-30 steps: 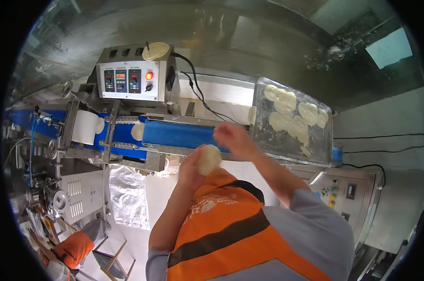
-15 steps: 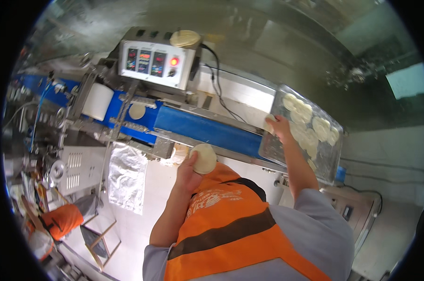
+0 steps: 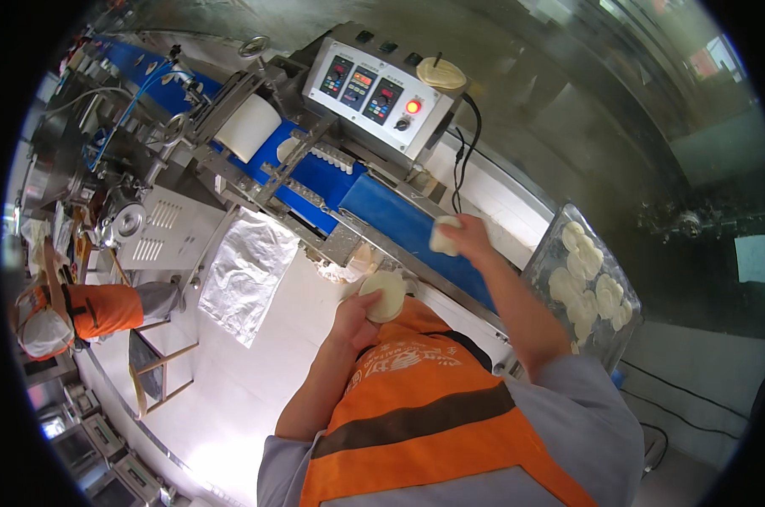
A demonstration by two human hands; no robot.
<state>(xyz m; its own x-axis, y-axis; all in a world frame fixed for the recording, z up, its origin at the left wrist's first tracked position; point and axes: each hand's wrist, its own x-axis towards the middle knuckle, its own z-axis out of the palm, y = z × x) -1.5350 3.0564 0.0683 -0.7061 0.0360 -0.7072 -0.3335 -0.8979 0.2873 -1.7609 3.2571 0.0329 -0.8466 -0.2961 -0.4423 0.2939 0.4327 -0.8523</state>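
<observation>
Counts, all placed from the control box [image 3: 378, 97], qty 1.
Face of box: 3 display modules [image 3: 359, 84], 1 lit red lamp [image 3: 413, 107], 1 black knob [image 3: 402, 124].
Top of box: 3 black switches [image 3: 388, 46], 1 dough pile [image 3: 438, 76], layers not countable.
Left of box: 1 white roller [image 3: 249, 127], at least 2 handwheels [image 3: 177, 128].
Just below-left of box: 1 belt dough disc [image 3: 288, 150].
Below box: 1 left hand [image 3: 354, 321] with 1 handheld disc [image 3: 384, 297] showing; 1 right hand [image 3: 472, 237] with dough pieces [image 3: 444, 237], number blurred.
Right and below box: 1 metal tray [image 3: 612, 351], at least 6 overlapping tray discs [image 3: 609, 294].
Well below-left of box: 1 silver sheet [image 3: 249, 275], 1 stool [image 3: 148, 365], 1 co-worker [image 3: 103, 310].
</observation>
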